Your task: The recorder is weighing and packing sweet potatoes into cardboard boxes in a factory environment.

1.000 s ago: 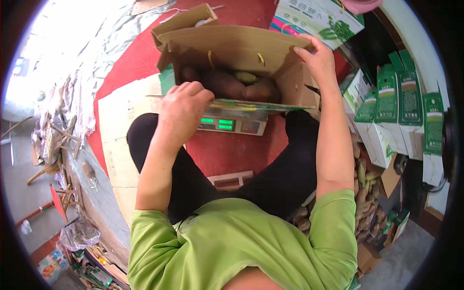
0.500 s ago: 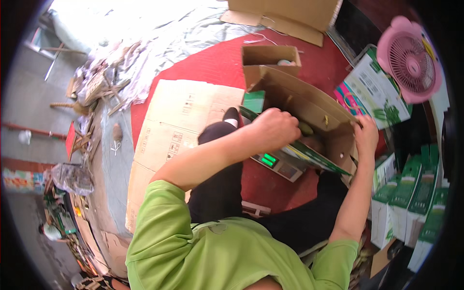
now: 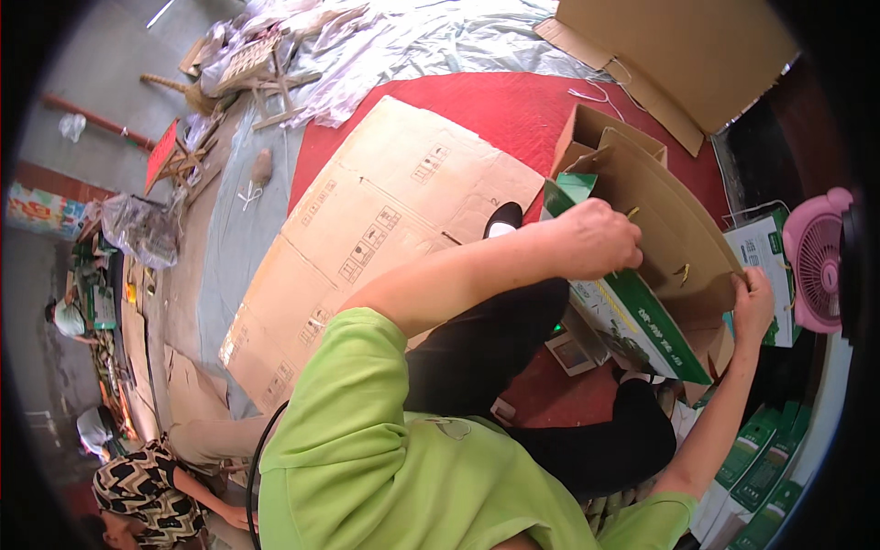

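Note:
Before me, above a digital scale (image 3: 570, 354), is an open cardboard box (image 3: 632, 316) with a green-and-white printed side and brown inside. My left hand (image 3: 600, 240) has its fingers curled over the box's near upper edge, toward the left corner. At the right end, my right hand (image 3: 753, 307) pinches the rim between thumb and fingers. Yellow cord (image 3: 683, 273) shows on the far inner wall. The bottom of the box is hidden by its near wall, and my left forearm and leg cover part of the scale.
A flattened cardboard sheet (image 3: 367, 238) lies on the red mat (image 3: 367, 119) to my left. Behind the box stand a smaller brown box (image 3: 623, 133) and a large carton (image 3: 678, 55). A pink fan (image 3: 819, 261) and green-white boxes (image 3: 765, 458) are on the right. Another person (image 3: 151, 486) is at lower left.
My view has swung, so the scene sits farther right and turned. The box's printed near side now shows more, and the produce seen inside it is hidden. Both hands still hold the rim.

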`<state>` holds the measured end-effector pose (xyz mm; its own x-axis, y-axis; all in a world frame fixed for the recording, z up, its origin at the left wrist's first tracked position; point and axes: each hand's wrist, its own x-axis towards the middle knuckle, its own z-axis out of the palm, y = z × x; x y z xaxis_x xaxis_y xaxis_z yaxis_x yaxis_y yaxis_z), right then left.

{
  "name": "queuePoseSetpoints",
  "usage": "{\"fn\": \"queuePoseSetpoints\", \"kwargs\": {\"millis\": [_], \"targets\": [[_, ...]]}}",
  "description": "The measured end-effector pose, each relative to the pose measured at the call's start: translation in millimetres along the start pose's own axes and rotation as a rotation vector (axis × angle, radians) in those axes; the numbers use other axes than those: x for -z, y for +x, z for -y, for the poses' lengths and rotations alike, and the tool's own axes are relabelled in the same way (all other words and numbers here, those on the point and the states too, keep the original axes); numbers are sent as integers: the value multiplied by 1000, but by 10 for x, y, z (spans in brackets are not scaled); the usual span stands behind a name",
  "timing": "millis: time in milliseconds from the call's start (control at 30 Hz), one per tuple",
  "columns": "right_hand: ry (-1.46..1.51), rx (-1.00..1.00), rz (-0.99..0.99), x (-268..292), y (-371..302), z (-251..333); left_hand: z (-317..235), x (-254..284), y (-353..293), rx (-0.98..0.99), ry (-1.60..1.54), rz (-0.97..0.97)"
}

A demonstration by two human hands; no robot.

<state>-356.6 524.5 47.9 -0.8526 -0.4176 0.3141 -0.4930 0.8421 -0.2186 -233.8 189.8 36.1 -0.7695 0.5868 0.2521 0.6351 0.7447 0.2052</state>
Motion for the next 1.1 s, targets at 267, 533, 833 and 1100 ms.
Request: {"fn": "queuePoseSetpoints", "kwargs": {"millis": [267,533,833,1100], "targets": [[-91,230,2,119,793,1295,376,420,-816,197,53,-198],[-12,505,-73,-257,1068,2697,263,968,-2200,472,297,-138],[205,653,-74,-1597,436,4423,-205,1196,-3863,804,392,-5],[437,670,227,-3031,-1285,5632,-848,792,-5588,1204,427,435]]}}
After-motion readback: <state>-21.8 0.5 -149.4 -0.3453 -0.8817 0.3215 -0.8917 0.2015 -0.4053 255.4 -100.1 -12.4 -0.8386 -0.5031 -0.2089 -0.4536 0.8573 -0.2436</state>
